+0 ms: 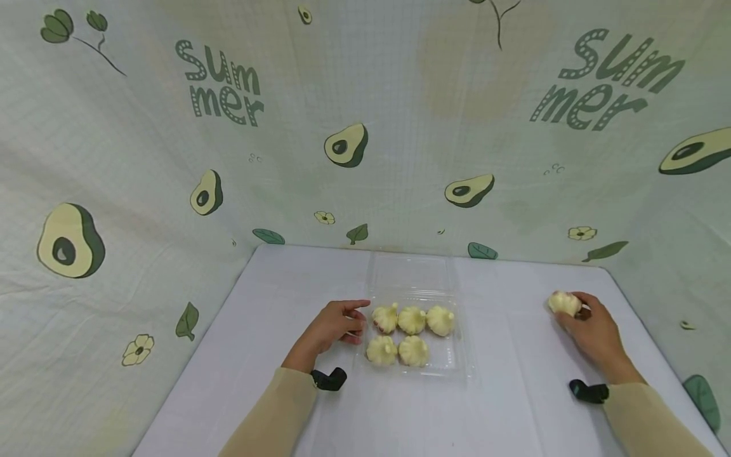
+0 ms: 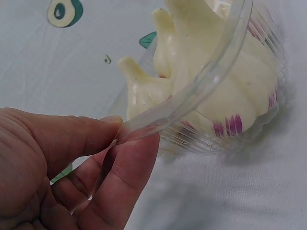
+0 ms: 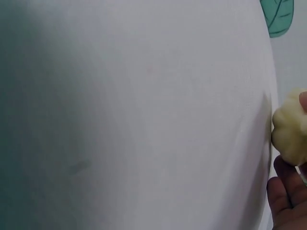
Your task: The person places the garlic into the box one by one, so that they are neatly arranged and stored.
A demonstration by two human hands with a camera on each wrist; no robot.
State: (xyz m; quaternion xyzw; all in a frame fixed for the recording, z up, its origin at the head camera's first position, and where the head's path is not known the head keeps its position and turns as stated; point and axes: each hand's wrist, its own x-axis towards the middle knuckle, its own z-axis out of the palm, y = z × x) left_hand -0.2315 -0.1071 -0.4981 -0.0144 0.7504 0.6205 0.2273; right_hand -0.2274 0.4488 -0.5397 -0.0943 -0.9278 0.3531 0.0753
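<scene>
A clear plastic clamshell box (image 1: pixel 447 357) lies on the table with its lid folded back. Several garlic bulbs stand in it in two rows, a front bulb (image 1: pixel 414 351) among them; the front right place shows bare plastic. At the box's left side, my left hand (image 1: pixel 335 327) pinches the rim (image 2: pixel 192 98) between thumb and fingers, as the left wrist view shows up close. Far to the right, my right hand (image 1: pixel 596 331) holds another garlic bulb (image 1: pixel 562 303) in its fingertips, low over the table. The right wrist view catches only part of that bulb (image 3: pixel 289 132) and some fingers.
The white-covered table (image 1: pixel 502 406) extends between the box and my right hand. Behind it and on both sides hangs a pale cloth (image 1: pixel 400 82) printed with avocados and leaves. Dark wrist mounts (image 1: pixel 330 379) sit on both of my wrists.
</scene>
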